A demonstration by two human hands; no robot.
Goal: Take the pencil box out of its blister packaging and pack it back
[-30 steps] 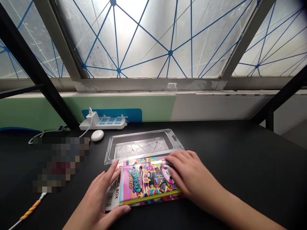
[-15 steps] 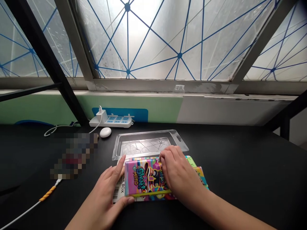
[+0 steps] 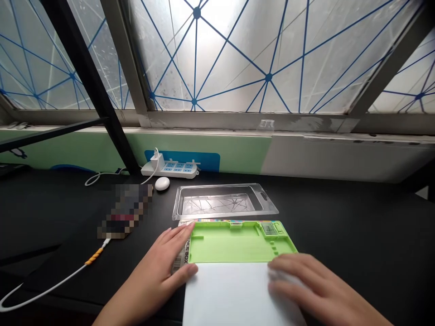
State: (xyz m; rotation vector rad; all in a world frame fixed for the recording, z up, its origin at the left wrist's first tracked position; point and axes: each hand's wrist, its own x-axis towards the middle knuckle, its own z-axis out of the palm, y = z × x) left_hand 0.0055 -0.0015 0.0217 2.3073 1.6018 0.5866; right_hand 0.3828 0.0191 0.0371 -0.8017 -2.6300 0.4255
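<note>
The pencil box (image 3: 220, 242) lies on the black bench (image 3: 360, 222), in front of the person, with its lid (image 3: 227, 296) opened toward the near side. The inside of the box is light green with small moulded parts, and the lid shows a plain white surface. Under the left edge of the box a printed card (image 3: 186, 256) is partly visible.

The left hand (image 3: 163, 265) is at the left side of the box; its grip is spread, with the forefinger by the far left corner and the thumb by the corner of the lid. The right hand (image 3: 309, 283) is over the right edge of the lid, but it is blurred, so I am not able to say if its grip is closed on it.

Just behind the box is a clear plastic tray (image 3: 271, 210). Farther to the left are a white rounded object (image 3: 162, 184) and a power strip (image 3: 178, 169).
</note>
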